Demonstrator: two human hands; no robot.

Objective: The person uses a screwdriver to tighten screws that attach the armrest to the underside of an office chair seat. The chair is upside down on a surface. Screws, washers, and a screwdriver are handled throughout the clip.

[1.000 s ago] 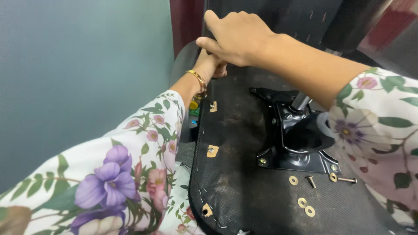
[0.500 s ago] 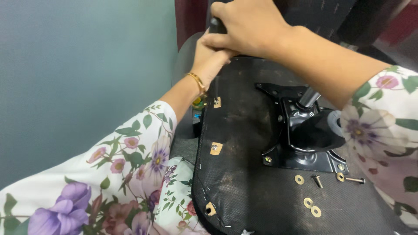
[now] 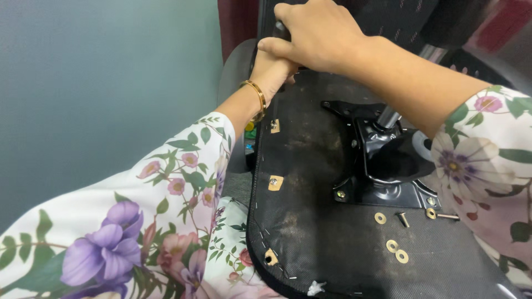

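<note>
An upturned chair seat (image 3: 310, 221) with a black fabric underside lies before me. Bolted to it is a black metal tilt mechanism (image 3: 382, 166) with a chrome post. At the seat's far left edge my left hand (image 3: 271, 72), with a gold bangle on the wrist, grips a dark part that is mostly hidden. My right hand (image 3: 316, 33) lies over the left, closed around the same dark part. Loose brass washers (image 3: 396, 249) and a short screw (image 3: 403, 219) lie on the seat near the mechanism's front corner.
A grey-green wall (image 3: 100, 94) fills the left. Small brass mounting tabs (image 3: 275, 182) dot the seat's left edge. A dark mesh chair back (image 3: 399, 16) rises behind the hands. A grey rounded object (image 3: 235, 66) sits beside the seat edge.
Both hands have stayed clasped at the seat's far edge. The view has shifted slightly, so the hands sit higher in the picture. The seat and loose washers have not moved.
</note>
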